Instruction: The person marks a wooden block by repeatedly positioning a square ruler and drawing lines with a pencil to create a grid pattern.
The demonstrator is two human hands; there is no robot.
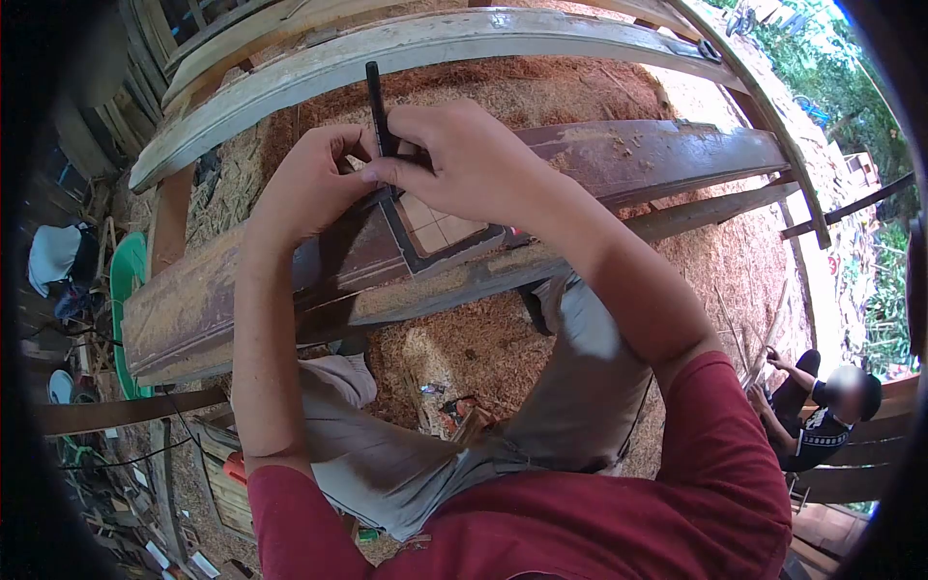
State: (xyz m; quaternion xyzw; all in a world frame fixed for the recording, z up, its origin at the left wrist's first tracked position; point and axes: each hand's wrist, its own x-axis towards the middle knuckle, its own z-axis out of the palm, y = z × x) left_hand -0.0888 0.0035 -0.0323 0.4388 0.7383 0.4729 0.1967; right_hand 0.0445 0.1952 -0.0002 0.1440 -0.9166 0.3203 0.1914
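Note:
A dark, narrow rod (pixel 375 97) stands nearly upright between my two hands. My left hand (pixel 319 181) has its thumb and fingers pinched at the rod's lower part. From the other side my right hand (pixel 435 150) is closed round the same spot, thumb tip close to the left one. Just below them a dark-edged square frame (pixel 411 253) with a pale, lined inside (pixel 435 224) lies on a brown wooden plank (pixel 358 242). My right hand covers part of this frame. Whether the rod joins the frame is hidden by my fingers.
A long white-painted beam (pixel 435 50) runs across the far side. Sawdust (pixel 483 348) covers the ground. A green chair (pixel 128 275) is at the left, touching the plank's end. At the lower right another person (pixel 822 411) crouches, holding a thin stick.

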